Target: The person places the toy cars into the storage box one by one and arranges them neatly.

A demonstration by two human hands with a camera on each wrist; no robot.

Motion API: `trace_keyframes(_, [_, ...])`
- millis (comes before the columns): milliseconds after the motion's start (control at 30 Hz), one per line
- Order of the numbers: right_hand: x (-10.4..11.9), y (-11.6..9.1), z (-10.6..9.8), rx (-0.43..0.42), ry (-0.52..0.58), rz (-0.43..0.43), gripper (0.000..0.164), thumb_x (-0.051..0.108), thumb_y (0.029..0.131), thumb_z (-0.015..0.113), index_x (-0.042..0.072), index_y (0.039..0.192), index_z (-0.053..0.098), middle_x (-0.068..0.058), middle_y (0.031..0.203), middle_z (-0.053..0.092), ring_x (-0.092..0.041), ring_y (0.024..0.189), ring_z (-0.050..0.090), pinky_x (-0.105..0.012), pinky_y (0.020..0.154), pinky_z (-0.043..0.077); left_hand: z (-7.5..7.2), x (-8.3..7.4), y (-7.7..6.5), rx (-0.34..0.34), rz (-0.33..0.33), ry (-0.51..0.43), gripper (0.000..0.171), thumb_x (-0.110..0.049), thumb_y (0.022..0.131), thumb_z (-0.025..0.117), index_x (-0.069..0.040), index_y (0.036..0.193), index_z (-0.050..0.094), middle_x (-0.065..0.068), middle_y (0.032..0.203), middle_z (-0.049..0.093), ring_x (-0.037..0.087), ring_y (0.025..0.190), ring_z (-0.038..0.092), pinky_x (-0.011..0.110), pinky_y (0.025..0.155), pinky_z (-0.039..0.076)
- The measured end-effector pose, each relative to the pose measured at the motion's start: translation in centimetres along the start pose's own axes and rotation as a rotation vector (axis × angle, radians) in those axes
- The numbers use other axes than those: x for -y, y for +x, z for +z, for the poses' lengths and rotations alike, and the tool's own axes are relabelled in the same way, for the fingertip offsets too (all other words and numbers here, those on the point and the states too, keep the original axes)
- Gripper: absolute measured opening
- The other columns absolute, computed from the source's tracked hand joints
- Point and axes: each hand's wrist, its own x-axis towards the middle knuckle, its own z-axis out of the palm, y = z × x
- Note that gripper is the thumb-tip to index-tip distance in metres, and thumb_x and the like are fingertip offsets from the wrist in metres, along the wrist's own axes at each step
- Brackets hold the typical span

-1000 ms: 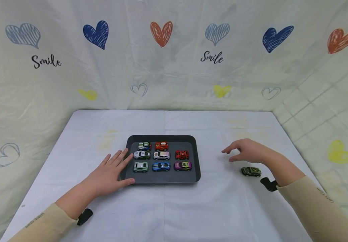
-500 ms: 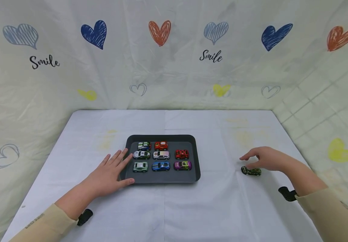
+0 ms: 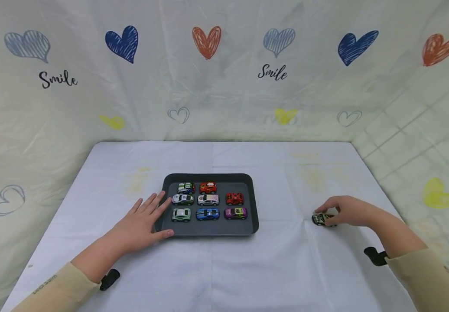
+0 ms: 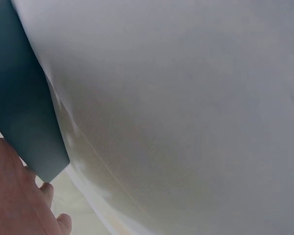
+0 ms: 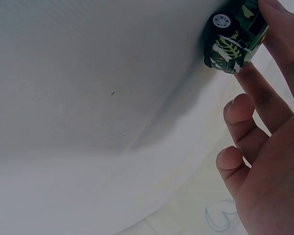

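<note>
On the table at the right, a green camouflage toy car [image 3: 318, 220] stands between the thumb and index finger of my right hand [image 3: 351, 210], which pinches it by its sides. In the right wrist view the same car shows its wheel and patterned body, while the other fingers curl beside it. My left hand [image 3: 140, 229] lies with spread fingers over the left rim of a dark grey tray [image 3: 213, 230]. Several toy cars stand in rows in this tray, among them a blue car [image 3: 207, 214], a purple car [image 3: 235, 213] and a red car [image 3: 234, 199].
A white cloth covers the table [image 3: 279, 268]. Behind it hangs a pale curtain [image 3: 232, 86] printed with hearts and "Smile". The tray's back row holds two cars at its left and middle, with bare tray [image 3: 235, 185] to their right.
My right hand has moved right and down to the camouflage car, and its thumb and index finger have closed on it. The left hand and the tray have stayed in place.
</note>
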Motion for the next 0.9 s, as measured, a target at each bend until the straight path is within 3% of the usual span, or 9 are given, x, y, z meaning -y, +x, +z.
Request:
trace_keyframes(500, [0.2,0.2,0.2,-0.018,-0.052,-0.021,0.034,0.028,0.083,0.081,0.02,0.116,0.075,-0.007,0.12,0.066,-0.033,0.109,0.059,-0.039,0.078,0.051,0.0,0.0,-0.2,-0.004,-0.006,0.009,0.093,-0.07,0.09,0.054,-0.018,0.16,0.022,0.009,0.166,0.01,0.035,0.151,0.011,0.059,0.119,0.009])
trace_keyframes(767, [1.3,0.9,-0.3,-0.047,-0.056,-0.058,0.033,0.029,0.085,0.079,0.021,0.117,0.075,-0.005,0.119,0.066,-0.033,0.111,0.059,-0.049,0.087,0.052,-0.1,-0.1,-0.1,0.004,-0.006,0.008,0.093,-0.069,0.09,0.054,-0.018,0.16,0.022,0.009,0.166,0.01,0.035,0.151,0.011,0.06,0.119,0.009])
trace_keyframes(900, [2.2,1.5,-0.6,-0.052,-0.061,-0.068,0.033,0.028,0.085,0.078,0.021,0.117,0.075,-0.004,0.118,0.066,-0.028,0.107,0.059,-0.041,0.083,0.052,0.0,0.0,0.0,0.004,-0.006,0.007,0.093,-0.07,0.09,0.053,-0.018,0.16,0.021,0.008,0.166,0.009,0.035,0.151,0.01,0.06,0.119,0.009])
